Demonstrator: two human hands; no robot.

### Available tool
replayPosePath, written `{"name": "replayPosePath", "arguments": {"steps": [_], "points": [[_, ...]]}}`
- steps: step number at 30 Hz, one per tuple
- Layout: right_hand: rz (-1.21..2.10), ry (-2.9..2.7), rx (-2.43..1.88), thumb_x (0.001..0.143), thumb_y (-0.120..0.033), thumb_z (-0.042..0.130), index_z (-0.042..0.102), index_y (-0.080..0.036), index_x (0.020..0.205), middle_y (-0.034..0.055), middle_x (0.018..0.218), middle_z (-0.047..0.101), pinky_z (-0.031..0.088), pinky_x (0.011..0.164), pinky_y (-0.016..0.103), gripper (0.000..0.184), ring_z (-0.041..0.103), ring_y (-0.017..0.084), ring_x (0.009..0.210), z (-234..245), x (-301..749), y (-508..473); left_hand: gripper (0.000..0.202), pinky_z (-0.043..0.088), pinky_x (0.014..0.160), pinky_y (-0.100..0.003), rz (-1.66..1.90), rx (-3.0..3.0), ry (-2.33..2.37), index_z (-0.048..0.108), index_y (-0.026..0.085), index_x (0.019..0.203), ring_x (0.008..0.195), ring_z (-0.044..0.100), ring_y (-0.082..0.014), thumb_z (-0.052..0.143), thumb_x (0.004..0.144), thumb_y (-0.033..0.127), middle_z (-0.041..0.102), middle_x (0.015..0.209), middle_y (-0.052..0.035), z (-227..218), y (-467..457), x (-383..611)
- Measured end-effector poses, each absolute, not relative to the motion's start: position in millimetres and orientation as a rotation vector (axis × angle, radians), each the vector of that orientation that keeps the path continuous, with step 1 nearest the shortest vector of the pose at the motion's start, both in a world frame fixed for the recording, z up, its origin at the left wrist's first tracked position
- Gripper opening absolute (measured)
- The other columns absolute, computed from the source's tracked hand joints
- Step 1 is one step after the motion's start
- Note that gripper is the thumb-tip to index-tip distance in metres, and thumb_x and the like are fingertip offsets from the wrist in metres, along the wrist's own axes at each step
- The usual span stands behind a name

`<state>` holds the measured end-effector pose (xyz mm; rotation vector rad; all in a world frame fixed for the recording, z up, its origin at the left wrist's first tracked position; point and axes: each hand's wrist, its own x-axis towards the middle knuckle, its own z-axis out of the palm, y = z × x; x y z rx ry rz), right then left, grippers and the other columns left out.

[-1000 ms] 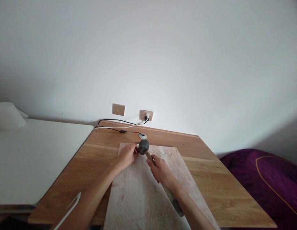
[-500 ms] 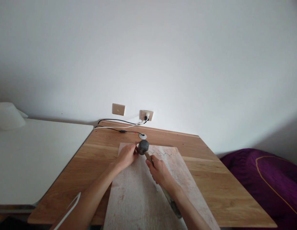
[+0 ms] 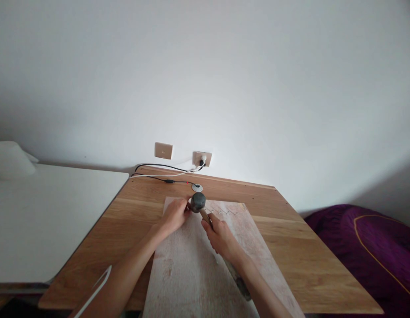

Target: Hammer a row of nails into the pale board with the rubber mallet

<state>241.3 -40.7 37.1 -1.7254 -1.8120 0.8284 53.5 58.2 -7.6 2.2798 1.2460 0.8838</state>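
My right hand is closed around the wooden handle of a mallet with a dark, rounded head. The handle runs back under my right forearm. Just left of the mallet head, my left hand has its fingertips pinched together over the far end of a pale wooden board; the head hides what they hold, if anything. Several thin nails stand in a row in the board, to the right of the mallet head. Another small, thin light piece lies on the board beside the handle.
The board rests on a wooden table against the wall. Dark and white cables run along the back edge to a wall socket and a cable hole. A white table adjoins left; a purple beanbag sits right.
The mallet head has shifted very slightly toward the back. Both hands keep nearly the same place and grip.
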Motion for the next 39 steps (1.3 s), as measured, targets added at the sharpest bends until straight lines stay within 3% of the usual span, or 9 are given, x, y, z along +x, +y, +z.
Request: {"name": "replayPosePath", "arguments": {"steps": [11, 20, 29, 39], "points": [[0.819, -1.826, -1.715, 0.101, -0.035, 0.042, 0.047, -0.025, 0.088, -0.0039, 0.057, 0.055, 0.034, 0.047, 0.026, 0.017, 0.054, 0.015, 0.042, 38.5, 238.7, -39.2, 0.041, 0.051, 0.081, -0.03, 0.876, 2.264, 1.293, 0.066, 0.02, 0.119, 0.094, 0.073, -0.0248, 0.065, 0.083, 0.0, 0.076, 0.094, -0.0062, -2.9, 55.8, 53.7], [0.832, -1.79, -1.708, 0.103, -0.035, 0.041, 0.05, -0.025, 0.092, -0.006, 0.052, 0.052, 0.03, 0.045, 0.025, 0.018, 0.052, 0.014, 0.04, 36.0, 240.6, -43.8, 0.055, 0.052, 0.081, -0.03, 0.864, 2.282, 1.272, 0.062, 0.022, 0.136, 0.094, 0.073, -0.0242, 0.064, 0.084, 0.003, 0.077, 0.095, -0.0047, -4.4, 55.5, 53.1], [0.853, -1.811, -1.706, 0.103, -0.034, 0.042, 0.048, -0.026, 0.088, -0.006, 0.054, 0.052, 0.035, 0.049, 0.026, 0.018, 0.054, 0.015, 0.042, 40.7, 241.7, -44.2, 0.054, 0.052, 0.08, -0.03, 0.855, 2.284, 1.287, 0.062, 0.02, 0.135, 0.094, 0.073, -0.0242, 0.061, 0.084, 0.001, 0.078, 0.096, -0.0064, -3.3, 56.8, 53.7], [0.838, -1.787, -1.723, 0.102, -0.034, 0.042, 0.044, -0.026, 0.087, -0.0051, 0.057, 0.054, 0.031, 0.048, 0.026, 0.017, 0.053, 0.015, 0.042, 35.3, 241.6, -43.1, 0.057, 0.053, 0.082, -0.03, 0.893, 2.273, 1.237, 0.062, 0.023, 0.137, 0.093, 0.074, -0.0239, 0.064, 0.084, 0.001, 0.077, 0.095, -0.0042, -4.6, 56.4, 52.5]]}}
